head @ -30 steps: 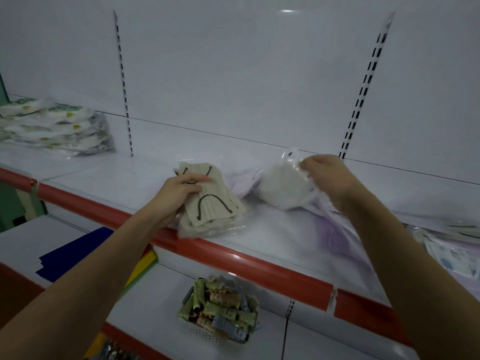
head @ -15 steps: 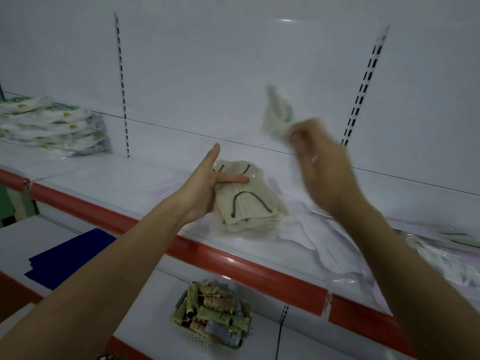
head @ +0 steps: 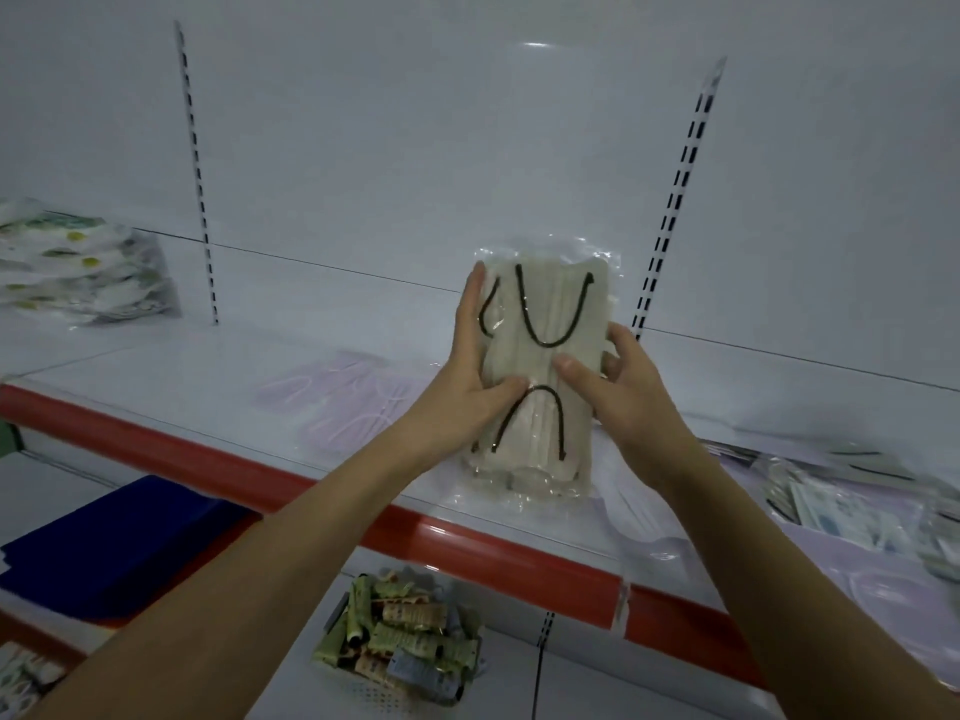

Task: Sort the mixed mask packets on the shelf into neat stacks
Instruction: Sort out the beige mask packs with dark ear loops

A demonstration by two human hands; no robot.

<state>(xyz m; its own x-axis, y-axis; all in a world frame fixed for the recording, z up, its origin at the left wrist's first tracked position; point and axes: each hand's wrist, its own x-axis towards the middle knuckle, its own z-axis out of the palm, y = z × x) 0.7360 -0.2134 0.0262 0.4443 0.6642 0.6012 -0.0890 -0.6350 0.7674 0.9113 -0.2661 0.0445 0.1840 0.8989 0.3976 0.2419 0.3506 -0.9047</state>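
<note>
Head view: both hands clamp beige mask packet (head: 540, 376) w/ black ear loops, upright above shelf (head: 156, 376) front edge. Left hand (head: 470, 379) grips left side, right hand (head: 621, 389) right side, thumbs across front.

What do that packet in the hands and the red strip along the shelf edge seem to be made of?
The beige mask packet looks wrapped in thin clear plastic film: it crinkles and glints at the edges, over matte, pleated, fabric-like masks with dark ear loops. The red edge strip looks like glossy moulded plastic, judging by its sheen.
</note>
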